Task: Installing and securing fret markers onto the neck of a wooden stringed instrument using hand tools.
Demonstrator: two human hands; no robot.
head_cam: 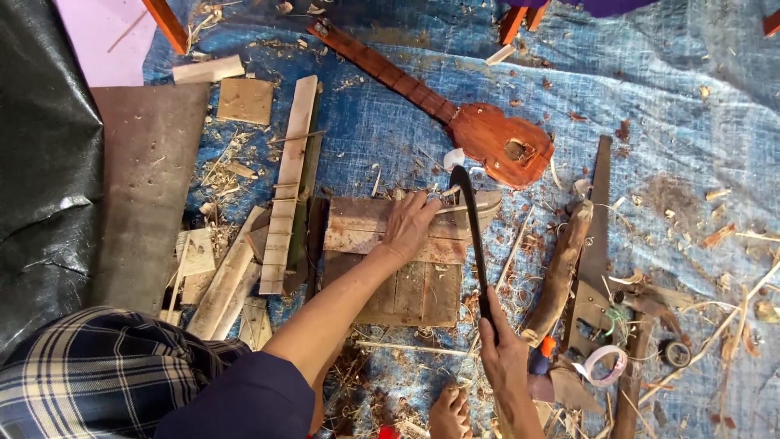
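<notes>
Clearly, with the left hand (409,224) pressed flat on the wooden board (394,260) on the blue tarp (666,122), fingers (422,203) beside the long blade (473,236) gripped by the right hand (504,351), a glancing chop could cut them.

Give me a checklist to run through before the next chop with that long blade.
1. Right hand wrapped firmly round the blade's handle: ok.
2. Left hand pressing flat on the wooden board to steady the thin strip: ok.
3. Left fingertips clear of the long blade: not ok, the blade runs close beside them.
4. Bare foot out of the blade's path: cannot tell, it lies near the handle end.
5. Small wooden guitar clear of the work: ok, it lies beyond the blade's tip on the blue tarp.
6. Blade edge sharp: cannot tell.
</notes>
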